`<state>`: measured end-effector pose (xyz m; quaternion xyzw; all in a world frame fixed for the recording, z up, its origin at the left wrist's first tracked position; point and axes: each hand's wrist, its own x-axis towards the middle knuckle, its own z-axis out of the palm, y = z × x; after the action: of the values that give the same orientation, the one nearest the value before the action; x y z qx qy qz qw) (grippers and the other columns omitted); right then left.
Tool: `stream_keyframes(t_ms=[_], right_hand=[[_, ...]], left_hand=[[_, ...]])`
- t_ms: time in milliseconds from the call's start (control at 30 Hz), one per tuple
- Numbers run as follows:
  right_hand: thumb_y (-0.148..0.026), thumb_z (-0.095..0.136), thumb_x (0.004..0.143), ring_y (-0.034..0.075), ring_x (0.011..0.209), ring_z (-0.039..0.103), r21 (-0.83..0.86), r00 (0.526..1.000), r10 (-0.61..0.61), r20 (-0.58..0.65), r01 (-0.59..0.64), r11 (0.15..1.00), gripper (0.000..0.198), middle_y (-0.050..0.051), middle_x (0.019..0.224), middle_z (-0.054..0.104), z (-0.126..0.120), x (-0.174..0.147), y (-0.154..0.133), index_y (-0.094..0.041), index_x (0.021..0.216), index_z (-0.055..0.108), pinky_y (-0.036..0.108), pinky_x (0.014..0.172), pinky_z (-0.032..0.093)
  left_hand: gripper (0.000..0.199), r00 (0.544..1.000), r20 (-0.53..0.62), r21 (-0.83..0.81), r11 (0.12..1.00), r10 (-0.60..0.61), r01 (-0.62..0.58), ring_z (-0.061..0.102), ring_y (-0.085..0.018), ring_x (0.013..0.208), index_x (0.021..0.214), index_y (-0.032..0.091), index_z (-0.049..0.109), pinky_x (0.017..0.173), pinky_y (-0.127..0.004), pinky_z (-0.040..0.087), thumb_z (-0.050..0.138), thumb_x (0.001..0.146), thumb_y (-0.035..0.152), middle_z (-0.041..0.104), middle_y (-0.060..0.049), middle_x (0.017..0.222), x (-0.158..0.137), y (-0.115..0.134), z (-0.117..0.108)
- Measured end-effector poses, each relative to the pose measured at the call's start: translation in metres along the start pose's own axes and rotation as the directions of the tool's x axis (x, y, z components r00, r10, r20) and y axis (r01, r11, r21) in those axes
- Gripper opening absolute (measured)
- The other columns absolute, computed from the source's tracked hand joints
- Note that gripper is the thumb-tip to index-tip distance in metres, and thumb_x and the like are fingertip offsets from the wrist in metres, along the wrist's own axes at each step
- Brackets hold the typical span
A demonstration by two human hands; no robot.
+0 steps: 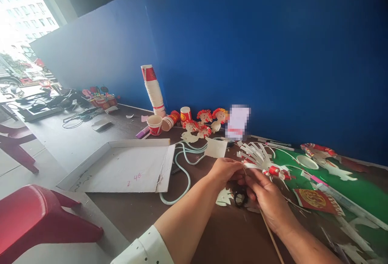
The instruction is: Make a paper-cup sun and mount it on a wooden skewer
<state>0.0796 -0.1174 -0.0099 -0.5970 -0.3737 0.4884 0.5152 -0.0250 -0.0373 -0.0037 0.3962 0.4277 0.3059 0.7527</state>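
Note:
My left hand (226,170) is closed, its fingertips pinching the end of a white paper strip (251,166). My right hand (263,189) is closed on the same strip from the right, thumb and fingers close to the left hand. Just beyond the fingers is a paper cup cut into a fan of white strips (257,155), with curled red bits near it; whether it joins the held strip is hidden. A thin wooden stick (272,235) runs from under my right hand to the bottom edge. Below the hands lie a black ring-shaped handle (239,199) and a white paper cutout (224,197).
A shallow white box (145,189) lies left, beside a pale cable (188,179). Stacked paper cups (153,90) and paper figures (204,116) stand along the blue partition (242,46). At right, a green mat (339,175) bears cut pieces and a red panel (317,200). A red stool (27,219) stands left.

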Motion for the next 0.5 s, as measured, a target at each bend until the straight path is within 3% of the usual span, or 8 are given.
stream_keyframes(t_ms=[267,500], right_hand=[[-0.043,0.065,0.072,0.007,0.047,0.035,0.079,0.999,0.029,0.025,-0.031,0.996,0.050,-0.003,0.070,0.057,0.0027,-0.0017,-0.0032,-0.029,0.120,0.058,0.020,0.039,0.020],[-0.043,0.063,0.074,0.008,0.046,0.036,0.040,1.000,-0.011,0.024,0.010,0.999,0.048,-0.003,0.072,0.057,0.0013,0.0000,0.0003,-0.028,0.120,0.057,0.021,0.041,0.022]], left_hand=[[0.015,0.998,0.057,-0.051,0.998,-0.022,0.025,0.052,-0.007,0.047,0.065,0.011,0.062,0.055,-0.020,0.045,0.071,0.069,0.021,0.057,0.000,0.055,0.0008,0.0022,-0.0050],[0.012,0.995,0.081,-0.062,0.996,-0.065,0.070,0.053,-0.008,0.046,0.067,0.011,0.060,0.052,-0.021,0.044,0.068,0.070,0.019,0.057,0.000,0.054,-0.0024,0.0064,-0.0060]])
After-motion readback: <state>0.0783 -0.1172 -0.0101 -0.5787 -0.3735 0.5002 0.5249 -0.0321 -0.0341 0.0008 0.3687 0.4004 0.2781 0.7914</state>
